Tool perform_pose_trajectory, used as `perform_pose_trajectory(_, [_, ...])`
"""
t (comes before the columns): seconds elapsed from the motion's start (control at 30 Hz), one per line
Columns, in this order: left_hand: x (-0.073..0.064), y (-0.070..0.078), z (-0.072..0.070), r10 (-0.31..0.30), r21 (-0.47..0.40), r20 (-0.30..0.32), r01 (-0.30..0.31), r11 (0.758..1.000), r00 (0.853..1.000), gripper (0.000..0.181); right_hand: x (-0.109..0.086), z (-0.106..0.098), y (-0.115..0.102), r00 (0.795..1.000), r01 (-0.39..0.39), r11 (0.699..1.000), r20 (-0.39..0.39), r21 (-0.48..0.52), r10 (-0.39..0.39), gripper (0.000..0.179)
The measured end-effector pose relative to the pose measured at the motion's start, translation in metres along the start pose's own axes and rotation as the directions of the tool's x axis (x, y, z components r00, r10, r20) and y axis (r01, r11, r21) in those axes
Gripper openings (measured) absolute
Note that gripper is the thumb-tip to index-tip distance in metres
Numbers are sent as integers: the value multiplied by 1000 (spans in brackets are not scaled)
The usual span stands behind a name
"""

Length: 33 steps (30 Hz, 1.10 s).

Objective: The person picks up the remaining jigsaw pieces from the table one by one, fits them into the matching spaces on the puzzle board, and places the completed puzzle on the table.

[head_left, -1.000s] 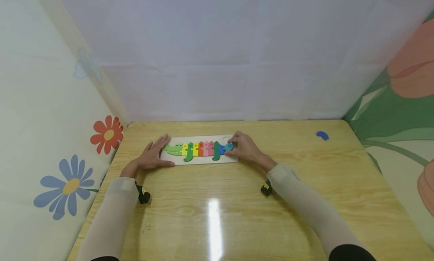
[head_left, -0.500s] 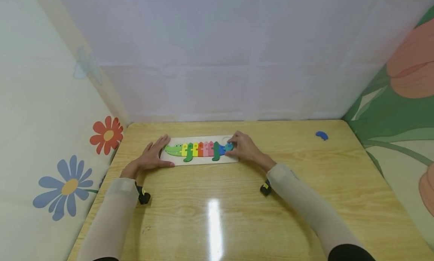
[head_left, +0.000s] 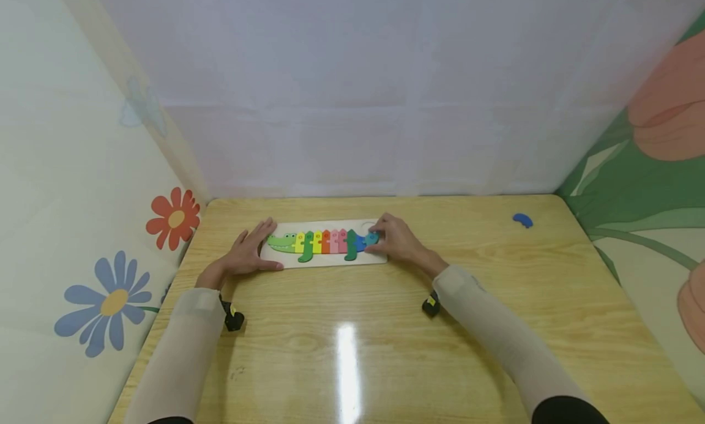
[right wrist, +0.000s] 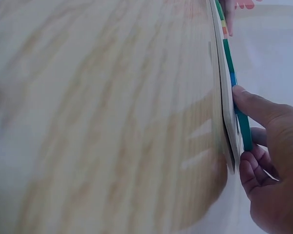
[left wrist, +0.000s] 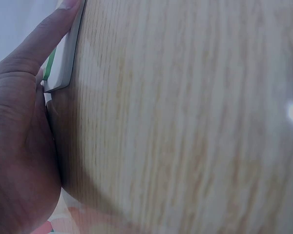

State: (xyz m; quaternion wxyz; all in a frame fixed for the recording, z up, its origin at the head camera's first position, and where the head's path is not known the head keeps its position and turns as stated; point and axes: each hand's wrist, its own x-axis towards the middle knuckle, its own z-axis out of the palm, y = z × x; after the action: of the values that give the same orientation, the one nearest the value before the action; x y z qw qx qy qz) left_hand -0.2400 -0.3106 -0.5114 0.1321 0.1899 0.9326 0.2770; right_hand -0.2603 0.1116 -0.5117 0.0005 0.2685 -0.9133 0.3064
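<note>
A white wooden puzzle board [head_left: 330, 262] lies on the table with a crocodile made of bright pieces on it. The green head piece [head_left: 283, 243] is at the left, followed by yellow, green, red and pink pieces. At the tail end, my right hand [head_left: 401, 239] pinches a teal-blue puzzle piece [head_left: 371, 238] between thumb and fingers; in the right wrist view this piece [right wrist: 244, 129] sits slightly raised along the board. My left hand [head_left: 245, 252] rests at the board's left end, fingers straight and spread, thumb on the lower edge.
A curved dark blue piece [head_left: 523, 220] lies alone near the table's back right corner. The wooden table [head_left: 308, 338] meets a pale cloth backdrop [head_left: 352, 136] behind, with flower-printed panels on either side. Black wrist cameras [head_left: 234, 320] hang under both sleeves.
</note>
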Motion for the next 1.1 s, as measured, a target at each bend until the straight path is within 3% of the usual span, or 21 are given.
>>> perform_pose_trajectory(0.17, [0,2,-2,-19,-3,11,19,1000,1000,125,0,0,0,1000,-16,1000,12,1,15,53])
perform_pose_trajectory(0.5, [4,-9,2,-17,12,6,17,1000,1000,128,-1,-3,-2,998,-51,998,42,29,50,50])
perform_pose_trajectory(0.83, [0,2,-1,-13,-12,6,13,1000,1000,124,0,-3,1,997,-55,998,57,31,53,44])
perform_pose_trajectory(1.1, [0,2,0,-23,11,9,23,1000,1000,124,0,-5,-1,997,-49,998,67,28,47,44])
